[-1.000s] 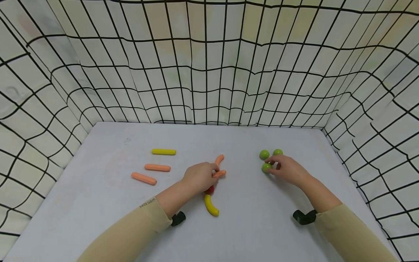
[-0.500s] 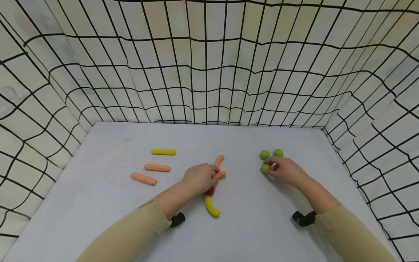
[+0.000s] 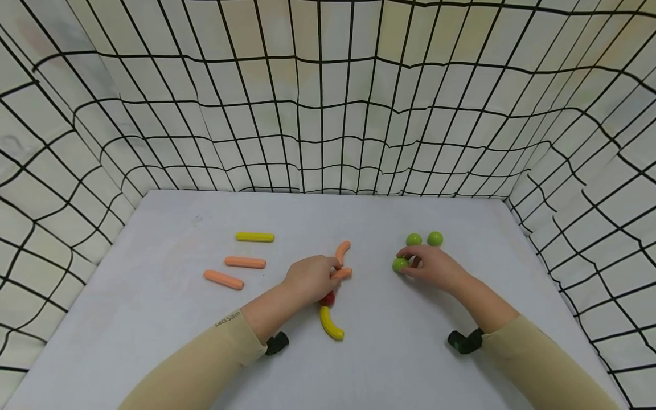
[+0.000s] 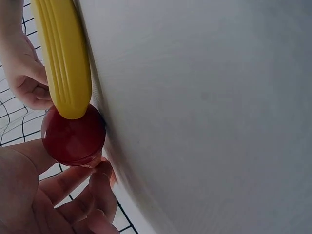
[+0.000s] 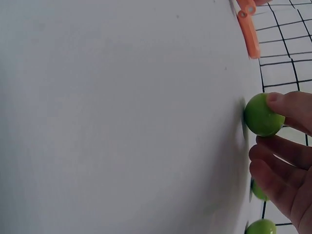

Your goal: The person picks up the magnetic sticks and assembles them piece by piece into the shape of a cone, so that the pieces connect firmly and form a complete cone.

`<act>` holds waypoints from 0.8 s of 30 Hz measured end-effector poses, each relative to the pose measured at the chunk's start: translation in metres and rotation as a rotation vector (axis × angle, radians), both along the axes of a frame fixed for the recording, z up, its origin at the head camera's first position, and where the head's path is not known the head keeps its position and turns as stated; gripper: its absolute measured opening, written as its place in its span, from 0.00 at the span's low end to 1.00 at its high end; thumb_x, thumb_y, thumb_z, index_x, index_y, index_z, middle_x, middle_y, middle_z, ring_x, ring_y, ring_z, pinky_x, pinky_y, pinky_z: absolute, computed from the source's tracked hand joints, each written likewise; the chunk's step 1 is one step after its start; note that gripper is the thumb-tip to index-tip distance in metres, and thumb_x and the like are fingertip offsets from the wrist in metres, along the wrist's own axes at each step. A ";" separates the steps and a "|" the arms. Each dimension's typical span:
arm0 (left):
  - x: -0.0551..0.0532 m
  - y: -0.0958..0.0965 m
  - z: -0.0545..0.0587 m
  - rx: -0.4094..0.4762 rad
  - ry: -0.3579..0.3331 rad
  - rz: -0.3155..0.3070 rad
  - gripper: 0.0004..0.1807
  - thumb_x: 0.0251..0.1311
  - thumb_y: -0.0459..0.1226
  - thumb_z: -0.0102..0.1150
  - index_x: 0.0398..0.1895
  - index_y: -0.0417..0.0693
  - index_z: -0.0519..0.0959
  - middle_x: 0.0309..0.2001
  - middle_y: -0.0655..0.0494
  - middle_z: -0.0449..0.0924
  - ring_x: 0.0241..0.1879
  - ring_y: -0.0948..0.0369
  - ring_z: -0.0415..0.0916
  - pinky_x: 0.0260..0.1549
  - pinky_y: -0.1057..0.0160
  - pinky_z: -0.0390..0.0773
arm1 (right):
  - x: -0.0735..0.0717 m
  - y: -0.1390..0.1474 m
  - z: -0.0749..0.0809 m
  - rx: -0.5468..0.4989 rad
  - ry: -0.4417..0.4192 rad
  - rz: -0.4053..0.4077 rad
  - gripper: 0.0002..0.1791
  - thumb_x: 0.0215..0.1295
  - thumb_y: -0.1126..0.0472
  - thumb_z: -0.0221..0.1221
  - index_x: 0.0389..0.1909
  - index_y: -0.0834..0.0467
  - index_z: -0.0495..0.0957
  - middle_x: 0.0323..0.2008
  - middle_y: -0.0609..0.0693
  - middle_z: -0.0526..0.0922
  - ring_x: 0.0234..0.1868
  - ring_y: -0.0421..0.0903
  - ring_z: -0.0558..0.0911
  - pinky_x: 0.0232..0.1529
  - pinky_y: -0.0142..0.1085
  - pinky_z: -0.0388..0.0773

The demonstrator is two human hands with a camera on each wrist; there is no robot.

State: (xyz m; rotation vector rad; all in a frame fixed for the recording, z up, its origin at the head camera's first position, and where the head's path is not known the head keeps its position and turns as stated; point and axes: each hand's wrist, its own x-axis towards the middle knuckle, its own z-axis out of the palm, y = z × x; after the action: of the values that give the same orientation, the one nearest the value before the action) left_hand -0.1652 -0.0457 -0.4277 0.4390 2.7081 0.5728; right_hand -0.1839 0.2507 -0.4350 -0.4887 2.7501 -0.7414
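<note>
In the head view, my left hand [image 3: 311,279] pinches a short curved orange rod [image 3: 342,273], one of two at the top of a joined group. Below these rods is a red ball [image 4: 73,136], partly under the hand. A curved yellow rod [image 3: 331,324] runs down from the ball toward me, its end against it. My right hand [image 3: 433,266] pinches a glossy green ball [image 5: 263,114] between thumb and fingers, close over the table. The other curved orange rod [image 3: 343,250] points away from me beyond the left hand's fingertips.
Two more green balls [image 3: 435,238] lie just beyond the right hand. On the left are a straight yellow rod [image 3: 254,237] and two straight orange rods [image 3: 245,262]. Black-lined netting [image 3: 328,142] surrounds the white table [image 3: 179,336] at the back and sides.
My right hand has moved left with its green ball, away from the other two green balls. The left hand and the joined group have stayed in place.
</note>
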 end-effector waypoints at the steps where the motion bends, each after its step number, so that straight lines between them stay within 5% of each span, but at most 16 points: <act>1: 0.000 0.000 0.001 0.001 -0.001 -0.002 0.15 0.68 0.49 0.59 0.52 0.54 0.80 0.18 0.62 0.74 0.15 0.62 0.71 0.20 0.65 0.66 | -0.001 -0.003 -0.001 0.004 0.002 0.010 0.18 0.64 0.55 0.67 0.54 0.53 0.80 0.41 0.43 0.82 0.40 0.41 0.78 0.39 0.38 0.76; 24: 0.002 -0.003 0.005 0.010 -0.022 -0.006 0.15 0.68 0.50 0.59 0.50 0.53 0.80 0.16 0.61 0.73 0.14 0.61 0.70 0.19 0.65 0.65 | -0.001 -0.071 0.001 -0.014 0.029 0.168 0.17 0.63 0.56 0.67 0.53 0.49 0.81 0.41 0.38 0.81 0.37 0.40 0.76 0.37 0.34 0.75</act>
State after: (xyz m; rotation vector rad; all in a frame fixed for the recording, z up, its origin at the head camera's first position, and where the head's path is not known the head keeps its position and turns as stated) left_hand -0.1633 -0.0487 -0.4224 0.4409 2.6830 0.5858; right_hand -0.1845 0.1796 -0.4335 -0.7283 2.6902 -0.7184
